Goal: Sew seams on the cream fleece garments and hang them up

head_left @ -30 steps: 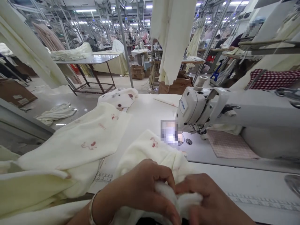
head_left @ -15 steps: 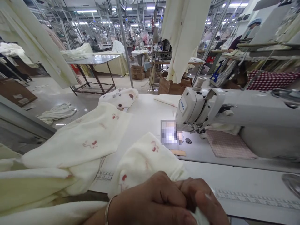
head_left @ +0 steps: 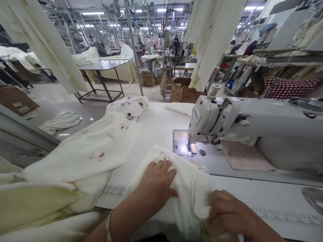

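Observation:
A cream fabric piece (head_left: pixel 184 181) with small reddish animal prints lies on the sewing table before me, its lower part bunched in folds. My left hand (head_left: pixel 158 181), a bangle at its wrist, rests palm down on that fabric with fingers a little bent and the thumb apart. At the fabric's right edge my right hand (head_left: pixel 227 213) is closed on the cloth, its fingertips partly blurred. Just beyond stands a white sewing machine (head_left: pixel 252 114), its needle area lit and pixelated. Another printed cream piece (head_left: pixel 101 144) is spread at the left.
A dotted cloth (head_left: pixel 131 106) lies at the table's back edge. A pink checked cloth (head_left: pixel 246 156) sits under the machine arm. Printed rulers (head_left: pixel 114 191) mark the table. Cream fabric strips (head_left: pixel 209 43) hang ahead. Another person (head_left: pixel 252 47) sits at the far right.
My hands, close together at the bottom before, are now apart. The left has moved up and left onto the fabric; the right shows at its right edge. The fabric is spread wider.

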Action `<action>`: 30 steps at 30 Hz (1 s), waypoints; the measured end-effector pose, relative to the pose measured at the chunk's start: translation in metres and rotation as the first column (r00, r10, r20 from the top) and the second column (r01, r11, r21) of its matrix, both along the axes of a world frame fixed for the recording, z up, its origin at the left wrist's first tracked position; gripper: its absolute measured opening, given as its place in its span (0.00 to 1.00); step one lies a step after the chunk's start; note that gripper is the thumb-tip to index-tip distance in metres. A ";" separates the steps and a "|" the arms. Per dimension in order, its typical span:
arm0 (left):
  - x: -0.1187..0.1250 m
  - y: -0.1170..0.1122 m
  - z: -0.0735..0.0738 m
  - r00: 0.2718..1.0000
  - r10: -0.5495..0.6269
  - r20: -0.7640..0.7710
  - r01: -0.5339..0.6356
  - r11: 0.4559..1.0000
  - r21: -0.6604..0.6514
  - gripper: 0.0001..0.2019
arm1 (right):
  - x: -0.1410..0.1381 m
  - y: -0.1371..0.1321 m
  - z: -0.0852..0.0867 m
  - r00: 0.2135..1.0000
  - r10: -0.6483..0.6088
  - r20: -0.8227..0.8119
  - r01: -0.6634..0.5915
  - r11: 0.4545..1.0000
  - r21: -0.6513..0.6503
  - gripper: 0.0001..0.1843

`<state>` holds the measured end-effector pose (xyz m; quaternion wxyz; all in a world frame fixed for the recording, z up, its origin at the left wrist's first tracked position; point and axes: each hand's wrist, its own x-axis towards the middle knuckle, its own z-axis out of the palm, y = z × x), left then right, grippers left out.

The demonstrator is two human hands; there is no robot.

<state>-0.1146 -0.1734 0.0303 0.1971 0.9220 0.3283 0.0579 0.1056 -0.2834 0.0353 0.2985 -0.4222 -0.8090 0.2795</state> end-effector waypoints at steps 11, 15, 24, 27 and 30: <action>0.061 0.030 -0.014 0.981 -0.147 0.128 0.139 0.988 0.068 0.07 | 0.004 0.022 -0.026 0.655 -0.511 0.557 0.612 0.791 0.007 0.23; 0.039 0.017 0.006 0.963 -0.097 0.252 0.087 0.995 0.050 0.08 | 0.014 0.011 -0.017 0.788 -0.484 0.379 0.553 0.829 -0.090 0.06; -0.029 -0.018 0.113 0.911 -0.215 0.352 0.071 0.922 0.380 0.07 | 0.004 0.016 0.059 0.809 -0.435 -0.395 0.392 0.900 -0.190 0.11; -0.021 -0.034 0.128 0.938 -0.184 0.294 -0.012 0.829 0.559 0.05 | -0.026 0.023 0.087 0.844 -0.377 -0.381 0.476 0.854 0.210 0.05; -0.015 -0.042 0.142 0.961 -0.141 0.238 -0.047 0.766 0.641 0.04 | -0.054 0.023 0.096 0.872 -0.247 -0.424 0.426 0.808 0.407 0.17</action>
